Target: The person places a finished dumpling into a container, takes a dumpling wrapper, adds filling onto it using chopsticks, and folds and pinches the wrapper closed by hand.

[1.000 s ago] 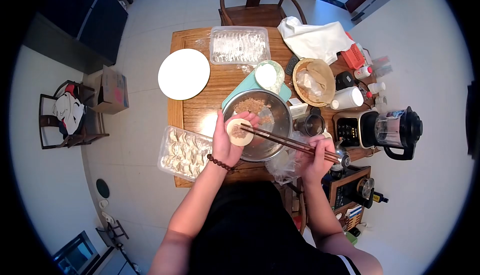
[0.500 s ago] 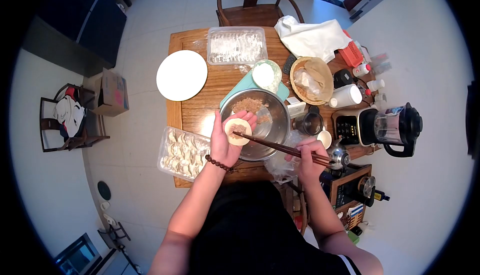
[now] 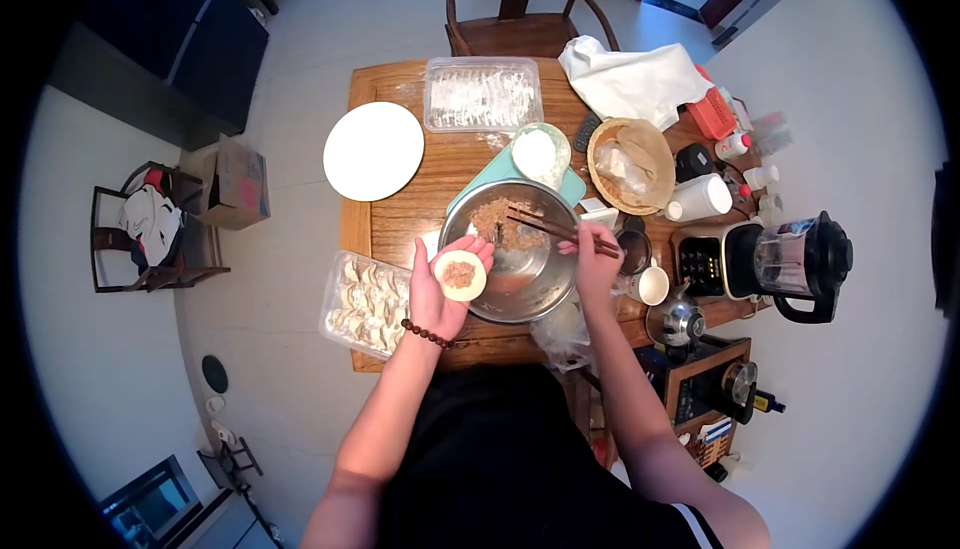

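On the upturned palm of my left hand (image 3: 437,299) rests a round dumpling wrapper (image 3: 474,290) with a dab of meat filling (image 3: 459,274) at its centre. My right hand (image 3: 597,261) grips a pair of dark chopsticks (image 3: 545,223), whose tips reach over the meat filling (image 3: 492,215) in a large steel bowl (image 3: 510,315). The left fingers overlap the bowl's near left side. Beside that hand, to the left, several folded dumplings (image 3: 366,301) lie in rows in a clear plastic tray (image 3: 329,299).
A white round plate (image 3: 374,151) sits at the table's left edge. Behind the bowl are a floured tray (image 3: 483,95) and a container of flour (image 3: 540,153). A basket (image 3: 632,206), a white cup (image 3: 653,287), a kettle (image 3: 680,325) and a blender (image 3: 795,257) crowd the right.
My right hand has moved the chopsticks up and away from the wrapper to the filling in the bowl. My left hand has shifted slightly left and down with the wrapper.
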Demonstrator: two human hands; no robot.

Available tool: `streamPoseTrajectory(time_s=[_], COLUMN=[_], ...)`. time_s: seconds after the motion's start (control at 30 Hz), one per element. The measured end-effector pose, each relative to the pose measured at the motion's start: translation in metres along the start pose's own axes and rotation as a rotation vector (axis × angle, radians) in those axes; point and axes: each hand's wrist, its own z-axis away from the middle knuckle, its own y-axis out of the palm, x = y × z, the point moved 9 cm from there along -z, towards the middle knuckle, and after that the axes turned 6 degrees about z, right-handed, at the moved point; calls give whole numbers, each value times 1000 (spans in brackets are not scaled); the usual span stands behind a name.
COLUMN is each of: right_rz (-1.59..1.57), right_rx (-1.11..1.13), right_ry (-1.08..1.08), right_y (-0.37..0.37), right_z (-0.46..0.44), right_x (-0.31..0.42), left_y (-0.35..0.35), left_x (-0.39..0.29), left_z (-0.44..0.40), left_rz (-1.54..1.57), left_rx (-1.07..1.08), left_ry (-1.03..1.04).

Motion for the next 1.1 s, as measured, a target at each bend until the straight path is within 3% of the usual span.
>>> streamPoseTrajectory(time_s=[0.27, 0.6, 0.7, 0.9, 0.97, 1.1], right_rz=[131, 23, 53, 214, 472, 521], right_rx=[40, -100, -39, -38, -24, 19], right_ry=[-8, 177, 63, 172, 26, 19], right_y=[22, -38, -44, -58, -61, -65], right_z=[-4, 13, 29, 44, 41, 41], right_x=[-53, -50, -52, -71, -69, -71], left_y=[-2, 0, 2, 4, 4, 0], left_x=[7, 26, 33, 50, 54, 59], left_z=[11, 23, 27, 32, 35, 43], left_rz=[-27, -41, -33, -67, -57, -39], left_rx=[-41, -23, -35, -47, -55, -60], left_ry=[46, 29, 23, 17, 14, 33])
